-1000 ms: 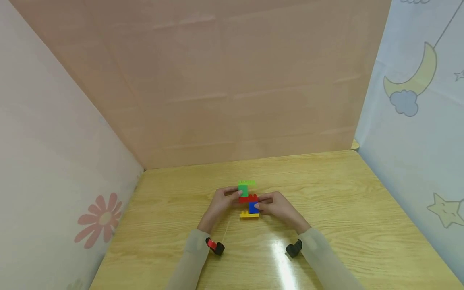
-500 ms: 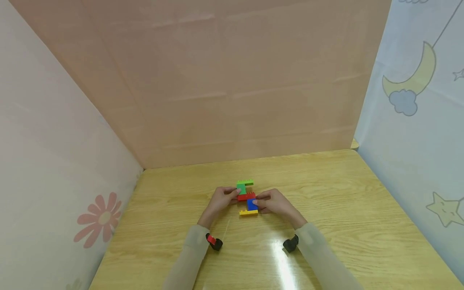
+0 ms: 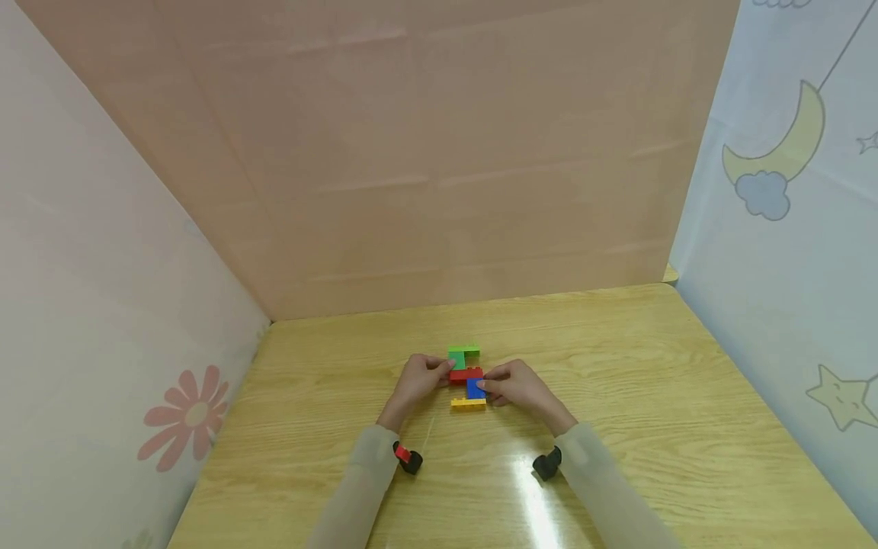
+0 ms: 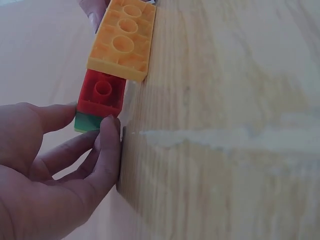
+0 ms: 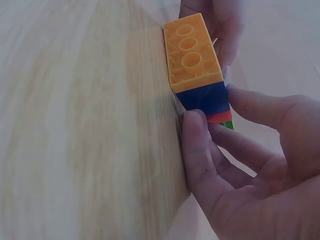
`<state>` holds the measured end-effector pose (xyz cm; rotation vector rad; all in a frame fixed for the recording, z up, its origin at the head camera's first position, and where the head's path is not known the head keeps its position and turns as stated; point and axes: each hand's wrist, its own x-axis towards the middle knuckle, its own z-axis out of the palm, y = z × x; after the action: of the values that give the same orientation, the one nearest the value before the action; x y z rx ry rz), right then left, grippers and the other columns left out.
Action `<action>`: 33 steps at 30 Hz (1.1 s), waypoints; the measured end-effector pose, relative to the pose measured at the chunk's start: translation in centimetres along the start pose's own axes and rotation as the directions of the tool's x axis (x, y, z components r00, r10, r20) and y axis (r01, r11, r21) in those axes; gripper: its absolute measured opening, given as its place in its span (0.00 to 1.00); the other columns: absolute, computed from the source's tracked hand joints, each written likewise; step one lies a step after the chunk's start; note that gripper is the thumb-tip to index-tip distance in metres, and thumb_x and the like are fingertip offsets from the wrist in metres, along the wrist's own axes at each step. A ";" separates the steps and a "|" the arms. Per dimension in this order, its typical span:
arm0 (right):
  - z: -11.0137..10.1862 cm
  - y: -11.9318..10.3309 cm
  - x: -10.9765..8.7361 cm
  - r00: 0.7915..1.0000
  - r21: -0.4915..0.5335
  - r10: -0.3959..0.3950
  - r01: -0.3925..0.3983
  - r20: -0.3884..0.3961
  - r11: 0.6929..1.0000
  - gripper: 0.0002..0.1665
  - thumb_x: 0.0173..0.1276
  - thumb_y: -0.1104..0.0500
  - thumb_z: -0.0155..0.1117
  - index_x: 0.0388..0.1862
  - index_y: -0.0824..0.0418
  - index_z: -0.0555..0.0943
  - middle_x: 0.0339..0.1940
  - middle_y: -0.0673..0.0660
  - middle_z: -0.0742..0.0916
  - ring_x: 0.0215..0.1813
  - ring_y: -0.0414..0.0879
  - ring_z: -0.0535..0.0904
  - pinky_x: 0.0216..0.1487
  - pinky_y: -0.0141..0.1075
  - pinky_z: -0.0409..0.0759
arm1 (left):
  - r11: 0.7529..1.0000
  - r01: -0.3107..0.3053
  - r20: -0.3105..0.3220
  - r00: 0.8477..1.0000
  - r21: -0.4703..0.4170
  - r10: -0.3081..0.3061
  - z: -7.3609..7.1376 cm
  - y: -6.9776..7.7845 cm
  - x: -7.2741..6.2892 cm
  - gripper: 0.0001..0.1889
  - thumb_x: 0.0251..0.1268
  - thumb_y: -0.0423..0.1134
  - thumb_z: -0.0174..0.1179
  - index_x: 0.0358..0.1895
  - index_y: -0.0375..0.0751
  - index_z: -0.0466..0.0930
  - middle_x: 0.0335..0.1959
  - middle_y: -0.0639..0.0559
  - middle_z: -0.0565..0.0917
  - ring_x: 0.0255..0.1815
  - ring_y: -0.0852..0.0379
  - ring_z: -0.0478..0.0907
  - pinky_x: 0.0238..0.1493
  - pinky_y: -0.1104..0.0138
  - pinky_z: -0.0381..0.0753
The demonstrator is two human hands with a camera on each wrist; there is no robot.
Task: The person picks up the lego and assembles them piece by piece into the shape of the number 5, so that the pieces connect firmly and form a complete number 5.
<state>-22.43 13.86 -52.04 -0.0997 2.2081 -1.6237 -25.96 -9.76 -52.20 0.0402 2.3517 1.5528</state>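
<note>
Joined toy building bricks form a zigzag near the middle of the table. From far to near they run light green brick, green brick, red brick, blue brick and yellow brick. My left hand pinches the green brick between thumb and fingers. From the other side, my right hand pinches the blue brick. Both wrist views show the hollow underside of the yellow brick, with its round tubes. The row lies sideways, close over the tabletop.
The wood-grain table reaches back to a tan panel. A pale wall with a pink flower stands at left, another with a moon at right. Black wrist-worn devices sit at both cuffs.
Both hands have shifted slightly left with the joined bricks between them. The row tipped a little midway and came back nearly flat. Both grips are kept.
</note>
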 end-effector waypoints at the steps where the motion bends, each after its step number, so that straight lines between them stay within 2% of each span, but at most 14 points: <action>1: 0.0 0.0 0.0 1.000 -0.001 -0.003 0.003 0.000 1.000 0.23 0.76 0.57 0.68 0.59 0.74 0.84 0.49 0.65 0.91 0.41 0.49 0.89 0.47 0.44 0.92 | 1.000 0.000 -0.010 1.000 0.010 0.000 0.1 0.0 0.0 0.21 0.77 0.49 0.64 0.56 0.33 0.88 0.55 0.42 0.90 0.45 0.57 0.89 0.49 0.64 0.91; 6: -0.1 -0.2 -0.1 1.000 -0.015 -0.015 0.014 -0.005 1.000 0.21 0.76 0.57 0.68 0.58 0.74 0.85 0.47 0.65 0.92 0.39 0.49 0.89 0.45 0.44 0.92 | 0.997 0.005 -0.060 0.998 0.072 -0.001 0.4 0.2 0.0 0.17 0.78 0.46 0.63 0.49 0.34 0.91 0.41 0.44 0.91 0.34 0.59 0.85 0.39 0.68 0.88; 10: -0.1 -0.2 -0.1 1.000 -0.020 -0.009 0.009 -0.006 1.000 0.22 0.76 0.57 0.68 0.58 0.74 0.85 0.47 0.64 0.92 0.39 0.48 0.89 0.45 0.43 0.92 | 0.995 0.012 -0.068 0.998 0.095 -0.005 0.5 0.2 0.0 0.16 0.78 0.45 0.63 0.48 0.34 0.91 0.38 0.46 0.90 0.32 0.59 0.84 0.37 0.69 0.87; 16: 0.0 -0.1 -0.1 1.000 -0.026 -0.004 0.004 -0.006 1.000 0.23 0.76 0.57 0.68 0.59 0.74 0.85 0.49 0.65 0.92 0.40 0.48 0.89 0.45 0.43 0.92 | 0.993 0.014 -0.069 0.998 0.120 -0.005 0.4 0.1 0.0 0.16 0.78 0.45 0.63 0.48 0.34 0.91 0.37 0.47 0.90 0.32 0.59 0.83 0.37 0.69 0.86; 28: 0.0 -0.2 0.1 1.000 -0.038 0.006 -0.006 -0.011 0.999 0.22 0.76 0.56 0.68 0.59 0.73 0.85 0.46 0.64 0.91 0.39 0.48 0.88 0.44 0.40 0.92 | 0.999 -0.003 -0.069 0.998 0.053 0.007 0.4 -0.1 -0.1 0.15 0.78 0.43 0.63 0.49 0.33 0.91 0.45 0.42 0.91 0.35 0.59 0.86 0.41 0.66 0.90; 33: -0.5 0.0 0.2 1.000 -0.008 0.007 -0.007 -0.002 1.000 0.26 0.76 0.52 0.69 0.60 0.72 0.84 0.49 0.64 0.91 0.40 0.48 0.89 0.46 0.42 0.92 | 0.998 -0.018 -0.053 0.998 0.054 0.021 -0.4 -0.2 -0.2 0.15 0.79 0.43 0.62 0.48 0.34 0.92 0.42 0.44 0.92 0.35 0.58 0.87 0.41 0.67 0.89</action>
<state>-22.81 14.24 -51.99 -0.0927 2.2140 -1.6112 -25.87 -10.25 -52.16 0.0342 2.4411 1.5177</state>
